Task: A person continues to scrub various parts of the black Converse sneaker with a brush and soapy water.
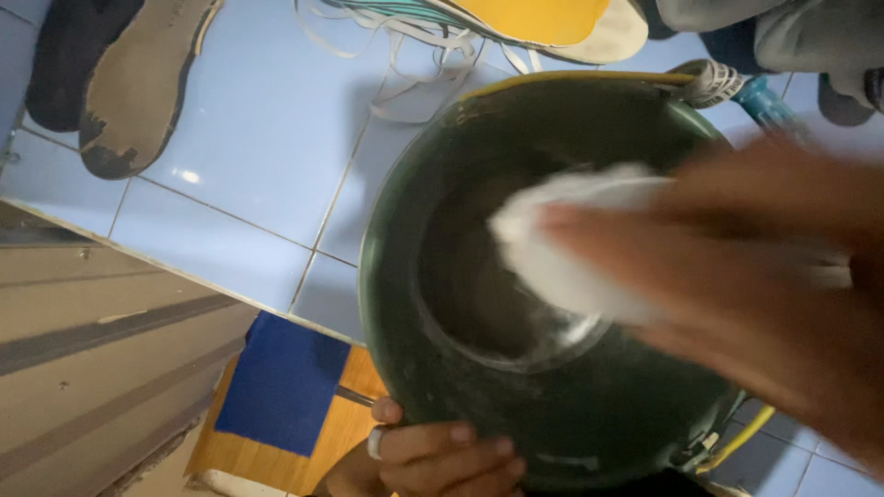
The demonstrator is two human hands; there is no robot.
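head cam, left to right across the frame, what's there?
Dark insoles on the blue tiled floor → blue cloth on a wooden board → left hand gripping the rim of the dark green basin → white cloth inside it → blurred right hand.

The dark green basin point(552, 405) looks like smooth, faintly glossy plastic; the white cloth point(562, 248) is soft and matt; the pale blue floor tiles point(258, 129) are glazed and shiny.
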